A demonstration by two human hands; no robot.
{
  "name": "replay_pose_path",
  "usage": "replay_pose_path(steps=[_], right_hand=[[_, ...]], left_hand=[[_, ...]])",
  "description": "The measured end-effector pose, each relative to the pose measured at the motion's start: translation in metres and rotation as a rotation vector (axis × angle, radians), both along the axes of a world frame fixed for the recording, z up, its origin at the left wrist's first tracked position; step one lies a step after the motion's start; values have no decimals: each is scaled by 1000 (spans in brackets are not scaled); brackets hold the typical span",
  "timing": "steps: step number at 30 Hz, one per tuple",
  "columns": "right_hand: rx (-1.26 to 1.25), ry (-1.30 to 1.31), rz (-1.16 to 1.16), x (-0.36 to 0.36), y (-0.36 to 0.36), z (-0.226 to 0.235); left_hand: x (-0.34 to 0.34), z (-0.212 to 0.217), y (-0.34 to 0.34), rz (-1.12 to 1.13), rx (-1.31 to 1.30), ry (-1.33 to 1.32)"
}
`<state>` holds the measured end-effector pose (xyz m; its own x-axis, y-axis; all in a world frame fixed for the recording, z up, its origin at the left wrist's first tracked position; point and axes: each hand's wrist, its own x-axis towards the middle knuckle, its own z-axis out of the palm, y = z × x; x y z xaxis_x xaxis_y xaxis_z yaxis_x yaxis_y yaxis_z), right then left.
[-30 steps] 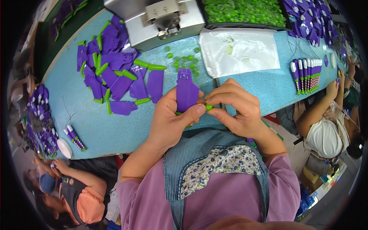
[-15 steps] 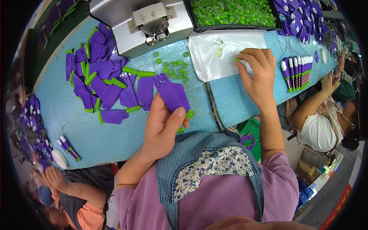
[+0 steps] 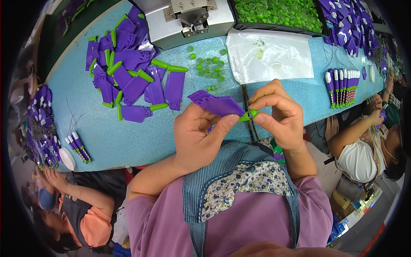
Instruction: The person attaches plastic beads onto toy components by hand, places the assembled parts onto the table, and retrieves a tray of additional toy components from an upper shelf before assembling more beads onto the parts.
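Note:
My left hand (image 3: 197, 135) grips a flat purple plastic piece (image 3: 222, 106), its green end toward the right. In my right hand (image 3: 282, 118) a small round green cap (image 3: 253, 113) is pinched between thumb and fingers, against or very close to that green end. Whether the cap is seated on it I cannot tell. Left of my hands lies a pile of similar purple pieces (image 3: 130, 82) with green ends. Beyond my hands, several loose green caps (image 3: 209, 65) are scattered on the blue table (image 3: 145, 143).
A metal machine (image 3: 188, 19) stands at the back, beside a black tray (image 3: 280, 29) full of green caps. A white sheet (image 3: 282, 55) lies before the tray. Purple-and-white sticks (image 3: 342, 85) line up at the right. Co-workers sit left (image 3: 96, 205) and right (image 3: 364, 145).
My right hand has come left and down from above the white sheet, bringing the green cap to the purple piece. My left hand has moved right and turned the piece sideways.

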<state>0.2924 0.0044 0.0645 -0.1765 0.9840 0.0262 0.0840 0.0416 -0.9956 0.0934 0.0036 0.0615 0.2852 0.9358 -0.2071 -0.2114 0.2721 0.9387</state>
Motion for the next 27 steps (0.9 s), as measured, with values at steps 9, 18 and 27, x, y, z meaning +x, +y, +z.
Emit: replay_pose_path(steps=[9,18,27], right_hand=[[-86,-59,44,-20,-12,-9],[334,-468,-73,-36,40,-32],[570,-682,-38,-43,45,-47]], left_hand=[[-17,-5,-1,-10,-131,-93],[-67,-17,-17,-58,-93,442],[-56,-10,26,69,544,1136]])
